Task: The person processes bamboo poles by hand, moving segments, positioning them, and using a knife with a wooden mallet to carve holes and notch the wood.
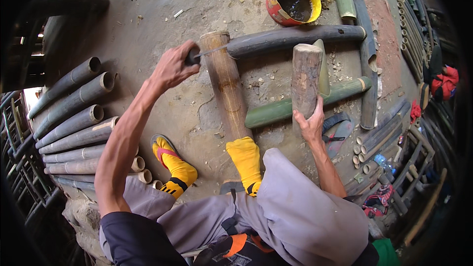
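My left hand [173, 66] is closed around the dark handle of a knife [209, 51], whose thin blade is seen nearly edge-on. The blade reaches to the left end of a dark bamboo pole [300, 38], just over the top end of a brown bamboo pole [224, 79]. Whether it has cut in cannot be made out. My right hand [310, 124] grips the lower part of a short, thick wooden log [305, 74], held upright in the picture over a green bamboo pole [278, 109]. My yellow-socked foot [244, 157] rests at the brown pole's near end.
A red and yellow bucket [316, 2] of dark liquid stands beyond the poles. Stacked bamboo poles [81, 98] lie at the left, with more bamboo at the right [377, 138]. A sandal [340, 138] lies near my right arm. Chips are scattered on the floor.
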